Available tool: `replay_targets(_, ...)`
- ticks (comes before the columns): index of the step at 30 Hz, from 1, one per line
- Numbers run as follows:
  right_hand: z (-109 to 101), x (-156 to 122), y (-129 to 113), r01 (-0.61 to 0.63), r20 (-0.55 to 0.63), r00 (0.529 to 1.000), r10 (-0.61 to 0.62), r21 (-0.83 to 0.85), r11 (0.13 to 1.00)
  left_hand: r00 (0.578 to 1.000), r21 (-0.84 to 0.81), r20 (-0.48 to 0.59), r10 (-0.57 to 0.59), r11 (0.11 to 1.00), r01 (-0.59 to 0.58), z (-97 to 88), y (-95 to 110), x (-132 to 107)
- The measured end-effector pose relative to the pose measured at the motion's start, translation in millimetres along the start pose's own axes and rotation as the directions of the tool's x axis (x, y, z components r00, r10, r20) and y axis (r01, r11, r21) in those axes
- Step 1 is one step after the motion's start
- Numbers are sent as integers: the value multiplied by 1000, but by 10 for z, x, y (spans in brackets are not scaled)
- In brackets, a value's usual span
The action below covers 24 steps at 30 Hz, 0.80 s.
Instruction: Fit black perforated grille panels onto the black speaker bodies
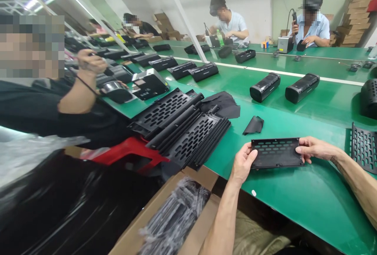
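Observation:
A black slotted plastic panel (277,160) is held by its two short ends just above the green table. My left hand (245,161) pinches its left end, thumb on the face. At the opposite end, my right hand (313,150) grips the edge with the thumb on top and fingers behind. Rows of oblong holes run through the panel's upper half; the lower half looks dark and solid. Beyond it lies a small piece of black sheet (254,125). Another perforated panel (364,147) rests near my right forearm.
Stacked slotted panels (191,137) and a crumpled black sheet (222,104) lie left. Below them stands an open carton (203,217) of plastic-wrapped parts. Black housings (302,88) line the green table (294,212). A co-worker's arm (79,94) is close at left; others sit across.

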State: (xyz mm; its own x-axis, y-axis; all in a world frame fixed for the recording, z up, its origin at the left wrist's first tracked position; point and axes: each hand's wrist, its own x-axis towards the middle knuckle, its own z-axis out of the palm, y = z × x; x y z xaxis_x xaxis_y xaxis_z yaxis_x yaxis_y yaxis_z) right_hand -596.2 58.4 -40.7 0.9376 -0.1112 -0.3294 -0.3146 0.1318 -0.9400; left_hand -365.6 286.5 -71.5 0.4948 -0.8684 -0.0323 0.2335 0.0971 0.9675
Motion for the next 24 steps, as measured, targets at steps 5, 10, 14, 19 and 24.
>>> replay_targets(5,7,1,6,12,2,1000,-12,4,1000,1000,-53,25,-5,999,6,22,78,-26)
replay_targets(10,16,13,17,11,-1,1000,-11,31,999,998,-92,58,-28,995,33,19,122,-60)
replay_targets(14,44,18,32,-15,2,1000,15,74,997,997,-97,58,-43,994,49,6,113,-84)
replay_targets(19,64,32,73,-20,24,1000,17,137,990,997,-83,53,-54,995,59,-11,104,-95)
replay_targets(24,65,43,65,-12,12,1000,11,101,995,997,-68,46,-68,995,71,4,135,-90)
